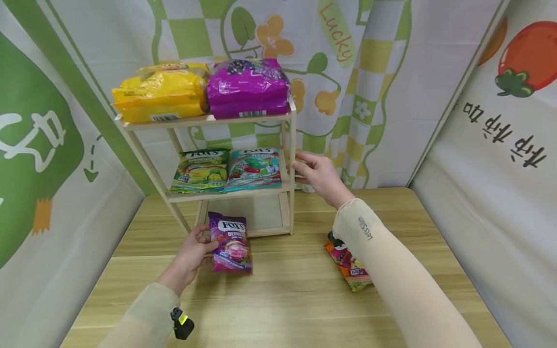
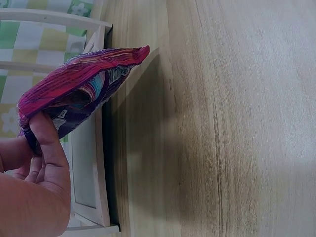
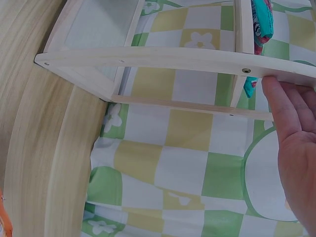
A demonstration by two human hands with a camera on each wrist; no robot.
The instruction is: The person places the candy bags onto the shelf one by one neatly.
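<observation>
My left hand (image 1: 191, 256) grips a purple bag of Fox's Berries candy (image 1: 231, 244) by its left side, in front of the shelf's bottom level. In the left wrist view the bag (image 2: 79, 86) tilts above the wooden table, thumb and fingers at its edge. My right hand (image 1: 321, 176) holds the right upright of a small wooden shelf (image 1: 292, 203) at middle height. In the right wrist view its fingers (image 3: 286, 106) meet the post; the thumb is out of sight there. Green Springtea (image 1: 201, 170) and teal Mint Blossom (image 1: 254, 169) bags lie on the middle level.
A yellow bag (image 1: 163, 92) and a magenta bag (image 1: 249, 89) sit on the top level. An orange-red candy bag (image 1: 348, 266) lies on the table (image 1: 283, 309) at right, partly behind my right sleeve. Printed curtains (image 1: 387, 96) enclose the back and sides.
</observation>
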